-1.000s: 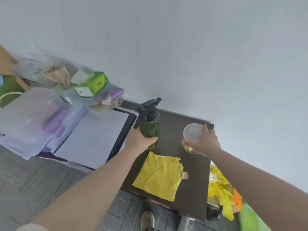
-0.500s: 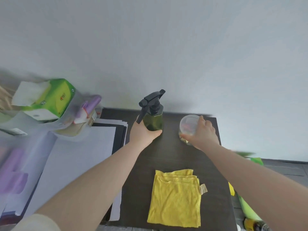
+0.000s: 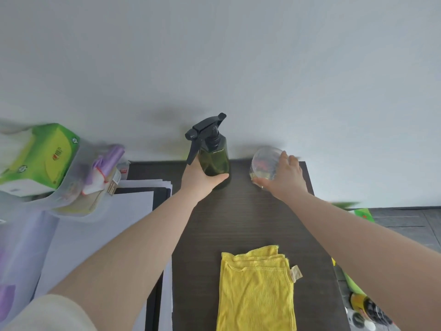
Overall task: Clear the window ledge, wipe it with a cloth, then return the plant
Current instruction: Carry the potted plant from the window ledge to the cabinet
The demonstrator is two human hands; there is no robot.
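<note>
My left hand (image 3: 200, 180) grips a dark green spray bottle (image 3: 213, 158) with a black trigger head, standing at the far edge of a dark wooden table (image 3: 238, 223) by the wall. A clear round container (image 3: 265, 163) stands to its right, and my right hand (image 3: 285, 179) holds it from the right side. A folded yellow cloth (image 3: 256, 290) lies flat on the near part of the table, untouched. No plant and no window ledge are in view.
Left of the table lies a stack of white papers (image 3: 100, 225). Above it are a green tissue box (image 3: 40, 158) and a clear bag of small items (image 3: 95, 177). On the floor at lower right sit bottles and green packaging (image 3: 362, 309). A plain white wall rises behind.
The view has swung to face the table squarely. Both hands still hold the bottle and the container, which now stand nearer the wall at the table's far edge.
</note>
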